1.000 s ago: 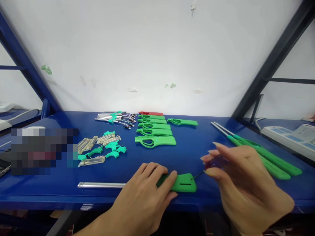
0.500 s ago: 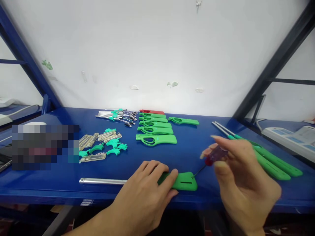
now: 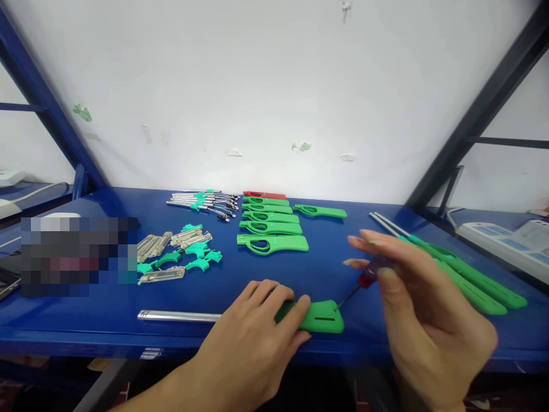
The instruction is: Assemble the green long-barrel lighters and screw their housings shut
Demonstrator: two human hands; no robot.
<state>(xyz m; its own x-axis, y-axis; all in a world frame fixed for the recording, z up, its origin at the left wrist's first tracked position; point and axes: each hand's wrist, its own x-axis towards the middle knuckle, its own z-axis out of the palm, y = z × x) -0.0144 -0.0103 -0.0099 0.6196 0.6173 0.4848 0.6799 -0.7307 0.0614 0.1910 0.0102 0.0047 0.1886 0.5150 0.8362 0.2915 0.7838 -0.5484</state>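
Green lighter point(image 3: 326, 316) lies flat on the blue table point(image 3: 223, 292), close to the front edge, its silver barrel pointing left and its slotted handle end to the right. Left hand point(image 3: 253, 332) lies over the middle of the lighter, fingers curled around the handle, thumb along the near side. Right hand point(image 3: 433, 320) grips a screwdriver point(image 3: 368, 277) by its translucent red-purple handle, between thumb and fingers; some fingertips stand clear of it. Shaft slants down leftward; tip meets the upper corner of the handle end, near a small hole. Depth of entry cannot be told.

Beyond the hands: a column of green handle shells point(image 3: 287, 244), with one red shell point(image 3: 274, 195) at its far end and a single green shell point(image 3: 326, 212) just to the right. To the left, clear capsules point(image 3: 163, 276) are mixed with teal pieces point(image 3: 197, 264); behind these, thin metal rods point(image 3: 184, 202) with teal fittings and dark-tipped wires. On the right, two green lighters point(image 3: 493, 277) with barrels lie side by side, partly behind the right hand. A white power strip point(image 3: 501, 243) sits farther right.
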